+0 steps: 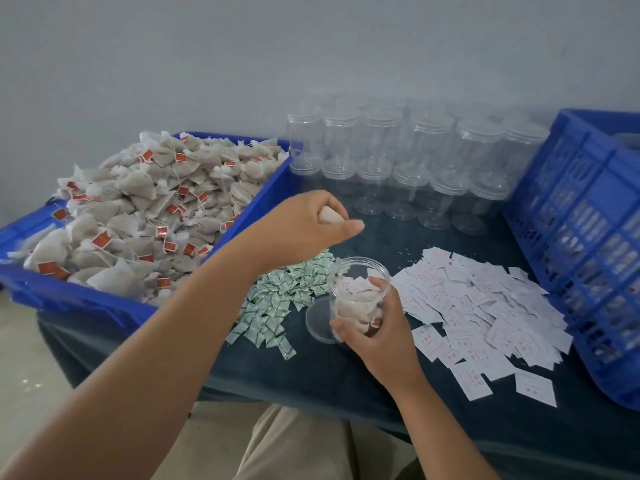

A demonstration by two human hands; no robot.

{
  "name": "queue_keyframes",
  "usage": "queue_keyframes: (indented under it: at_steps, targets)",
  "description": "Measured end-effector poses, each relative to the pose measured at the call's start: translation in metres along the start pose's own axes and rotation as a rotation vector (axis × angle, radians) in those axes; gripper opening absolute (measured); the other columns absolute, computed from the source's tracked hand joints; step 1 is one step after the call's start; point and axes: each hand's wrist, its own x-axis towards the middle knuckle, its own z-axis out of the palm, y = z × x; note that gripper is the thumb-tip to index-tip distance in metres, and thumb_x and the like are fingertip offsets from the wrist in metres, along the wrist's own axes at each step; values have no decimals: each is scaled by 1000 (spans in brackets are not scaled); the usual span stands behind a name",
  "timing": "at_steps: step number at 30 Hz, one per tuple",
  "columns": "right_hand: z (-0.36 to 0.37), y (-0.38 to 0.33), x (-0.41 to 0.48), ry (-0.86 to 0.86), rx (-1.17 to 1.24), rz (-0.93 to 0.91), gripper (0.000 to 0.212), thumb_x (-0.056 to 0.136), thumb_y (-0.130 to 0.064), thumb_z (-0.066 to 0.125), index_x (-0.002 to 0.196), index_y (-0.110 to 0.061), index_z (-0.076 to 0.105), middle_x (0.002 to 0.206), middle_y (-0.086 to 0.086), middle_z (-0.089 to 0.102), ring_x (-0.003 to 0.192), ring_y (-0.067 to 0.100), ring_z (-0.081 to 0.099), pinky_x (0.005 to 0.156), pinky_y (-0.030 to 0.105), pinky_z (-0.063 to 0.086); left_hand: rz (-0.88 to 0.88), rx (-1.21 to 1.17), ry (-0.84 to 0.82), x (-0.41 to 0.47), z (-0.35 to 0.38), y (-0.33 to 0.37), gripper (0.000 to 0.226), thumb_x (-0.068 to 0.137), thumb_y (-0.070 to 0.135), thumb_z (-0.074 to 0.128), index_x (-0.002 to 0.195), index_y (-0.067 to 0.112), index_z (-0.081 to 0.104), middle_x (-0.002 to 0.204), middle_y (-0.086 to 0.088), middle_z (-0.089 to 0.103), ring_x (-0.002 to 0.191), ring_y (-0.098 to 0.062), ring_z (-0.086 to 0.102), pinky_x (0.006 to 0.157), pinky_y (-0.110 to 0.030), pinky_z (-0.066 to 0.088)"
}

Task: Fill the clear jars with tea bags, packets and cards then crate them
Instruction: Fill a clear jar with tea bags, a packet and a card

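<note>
The right hand [377, 327] grips the open jar [358, 289], tilted, above its lid [317, 320], between the packets [277, 306] and the cards [485, 306]. The left hand [304, 226] grasps a tea bag [329, 215] just past the tray [263, 199] rim, over bare table [381, 237] in front of the empty jars [398, 168].

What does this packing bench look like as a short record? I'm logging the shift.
left hand: grips a tea bag over the table
right hand: holds the open jar
jar contents: tea bags, a card
lid: on the table by the jar
tray: blue, heaped with tea bags, left
packets: green pile, centre
cards: white pile, right
empty jars: stacked at the back
crate: blue, far right
</note>
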Motion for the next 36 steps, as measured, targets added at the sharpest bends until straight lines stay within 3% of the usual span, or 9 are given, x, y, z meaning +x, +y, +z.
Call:
queue_keyframes:
  at_steps: [5,9,11,15,21,26,29,31,36]
  targets:
    - [-1,2,1,10,-14,8,83,70,-58,92,140,-42,51,124,-17,72,112,9,73,95,46,62,99,103,-251,-3,16,7,47,93,26,73,136,36,58,114,21,69,94,11,66,78,-16,55]
    - [-1,4,3,17,-12,26,85,69,-57,94,141,-40,51,127,-16,71,116,9,71,97,46,61,209,466,-169,-3,29,5,26,91,34,78,116,37,72,110,21,71,98,1,62,77,-15,46]
    - [-1,5,3,5,-21,22,88,69,-58,94,142,-39,50,128,-15,71,118,9,70,98,46,61,231,558,-259,-1,36,5,21,98,26,67,113,37,79,112,19,73,97,-2,62,71,-12,40]
    - [0,6,4,-20,-43,-2,88,69,-57,94,142,-35,50,128,-13,71,117,12,70,97,48,60,227,646,-452,1,45,8,34,103,18,53,120,35,79,115,18,74,101,-9,66,86,-28,52]
    - [0,8,3,-4,-10,20,89,66,-63,93,140,-50,46,133,-24,68,122,0,67,102,37,59,111,29,183,3,21,-27,5,96,40,72,93,40,76,86,24,74,78,5,68,71,-19,52]
    - [0,8,2,-7,19,23,85,66,-60,93,137,-55,47,133,-26,67,123,0,67,104,37,58,-330,554,-95,-4,44,-101,29,94,48,72,119,34,68,118,9,69,106,-15,65,93,-40,57]
    - [0,7,3,-6,21,17,83,65,-61,93,134,-59,46,131,-28,67,122,-2,66,103,34,57,-337,471,34,-10,65,-126,9,94,39,74,94,33,68,99,11,71,92,-14,66,85,-39,59]
    - [0,6,2,-6,18,15,83,65,-60,92,134,-58,47,131,-28,67,122,-2,66,103,34,57,-316,447,113,-12,70,-136,16,96,31,71,81,32,66,85,13,70,80,-9,65,78,-37,60]
    - [-1,6,2,-1,25,15,84,66,-59,92,137,-54,48,132,-26,67,123,0,66,104,35,57,-259,349,126,-16,78,-150,32,88,36,82,116,32,67,107,9,64,96,-14,64,87,-36,56]
